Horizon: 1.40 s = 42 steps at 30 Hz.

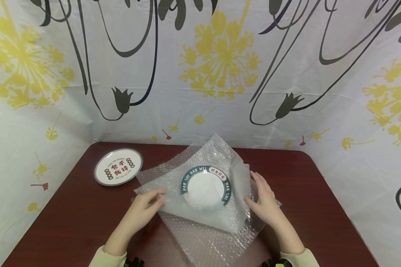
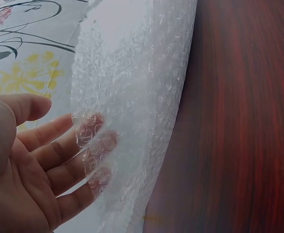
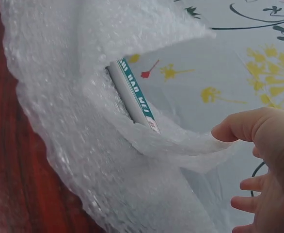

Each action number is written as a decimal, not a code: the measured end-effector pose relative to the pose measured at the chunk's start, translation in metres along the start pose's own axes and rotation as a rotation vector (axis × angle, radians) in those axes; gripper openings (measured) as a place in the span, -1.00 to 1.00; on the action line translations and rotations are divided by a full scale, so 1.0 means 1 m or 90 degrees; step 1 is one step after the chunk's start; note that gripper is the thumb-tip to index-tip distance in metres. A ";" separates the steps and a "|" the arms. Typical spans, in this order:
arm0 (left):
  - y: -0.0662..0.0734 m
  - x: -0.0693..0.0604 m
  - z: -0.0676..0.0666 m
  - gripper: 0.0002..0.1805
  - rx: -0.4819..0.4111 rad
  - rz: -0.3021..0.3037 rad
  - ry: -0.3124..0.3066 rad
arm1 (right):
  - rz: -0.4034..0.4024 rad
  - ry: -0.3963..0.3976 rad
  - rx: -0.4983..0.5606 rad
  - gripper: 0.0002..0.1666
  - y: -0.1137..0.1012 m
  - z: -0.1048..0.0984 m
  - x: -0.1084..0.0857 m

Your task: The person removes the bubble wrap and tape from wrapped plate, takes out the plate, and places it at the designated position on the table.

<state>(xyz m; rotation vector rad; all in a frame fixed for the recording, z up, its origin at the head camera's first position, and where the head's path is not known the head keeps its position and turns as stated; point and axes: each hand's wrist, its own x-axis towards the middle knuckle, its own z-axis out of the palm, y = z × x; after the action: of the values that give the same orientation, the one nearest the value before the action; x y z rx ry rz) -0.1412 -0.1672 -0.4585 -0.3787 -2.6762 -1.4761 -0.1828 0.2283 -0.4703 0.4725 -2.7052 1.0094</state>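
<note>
A plate with a green lettered rim [image 1: 186,183] lies on bubble wrap [image 1: 207,241], its lower part covered by a folded-over flap. In the right wrist view, the plate's rim [image 3: 137,94] shows between the layers. My left hand [image 1: 142,211] is at the wrap's left edge, thumb apart; in the left wrist view several fingertips show through the clear film [image 2: 127,97]. At the wrap's right side is my right hand [image 1: 265,202], fingers spread. Its thumb [image 3: 229,128] meets the raised fold, though whether it presses there I cannot tell.
A second white plate with red and black lettering [image 1: 118,167] lies at the back left of the dark red table [image 1: 307,207]. Patterned cloth [image 1: 200,122] hangs behind the table and along both sides.
</note>
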 end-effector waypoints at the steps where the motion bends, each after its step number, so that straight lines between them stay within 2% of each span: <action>1: 0.000 0.000 0.000 -0.74 0.001 -0.004 0.000 | 0.002 0.003 -0.001 0.02 0.001 -0.001 0.000; 5: 0.000 0.000 0.000 -0.76 0.011 -0.018 0.001 | 0.014 0.011 -0.004 0.04 0.008 -0.004 0.001; 13: -0.001 -0.002 -0.001 -0.77 0.048 -0.035 -0.004 | 0.070 0.009 0.020 0.14 0.025 -0.010 0.000; 17: -0.005 -0.005 -0.003 -0.77 0.065 -0.016 -0.016 | 0.094 0.014 0.021 0.19 0.032 -0.013 -0.003; 24: -0.012 -0.010 -0.004 -0.71 0.090 0.018 -0.045 | 0.169 0.012 0.037 0.33 0.039 -0.016 -0.013; 33: -0.021 -0.015 0.000 -0.49 0.154 0.043 -0.111 | 0.182 0.032 0.022 0.40 0.050 -0.013 -0.018; 36: -0.024 -0.016 0.001 -0.40 0.163 0.057 -0.130 | 0.174 0.019 -0.012 0.31 0.052 -0.012 -0.020; 42: -0.026 -0.016 0.003 -0.28 0.193 0.047 -0.139 | 0.151 -0.043 -0.059 -0.17 0.054 -0.010 -0.023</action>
<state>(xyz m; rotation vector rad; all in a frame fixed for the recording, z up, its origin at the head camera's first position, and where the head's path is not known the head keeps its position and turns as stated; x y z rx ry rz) -0.1317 -0.1806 -0.4844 -0.6399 -2.9547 -1.0401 -0.1811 0.2790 -0.5020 0.1747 -2.9047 0.9322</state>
